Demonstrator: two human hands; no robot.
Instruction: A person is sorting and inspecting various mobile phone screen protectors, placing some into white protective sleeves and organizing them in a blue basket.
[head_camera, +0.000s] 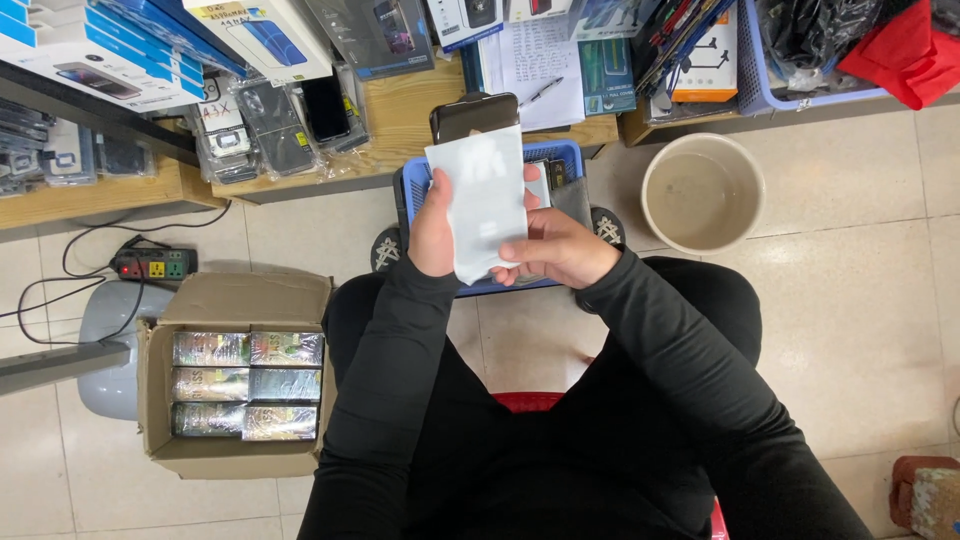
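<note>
White sleeve (483, 200) with a dark phone (474, 113) poking out the top, held upright over the blue basket (412, 190), roughly chest-front of the seated person. Left hand (433, 228) wraps the sleeve's left edge, fingers closed on it from behind, thumb side facing us. Right hand (556, 247) pinches the lower right edge, fingertips curled onto the face of the sleeve. Looks like the phone is partway in or out of the sleeve; my take: keep the left grip firm on the sleeve only, not on the phone, and let the right hand steady the bottom so the phone slides straight without snagging a corner. Doing it over the basket is sensible, a slip lands there. Around: open cardboard box (236, 377) of shiny packs on the floor at the person's left, power strip (153, 265) beyond it, beige bucket (703, 192) on the right, wooden worktop (400, 120) ahead stacked with bagged cases and a notepad with a pen.
</note>
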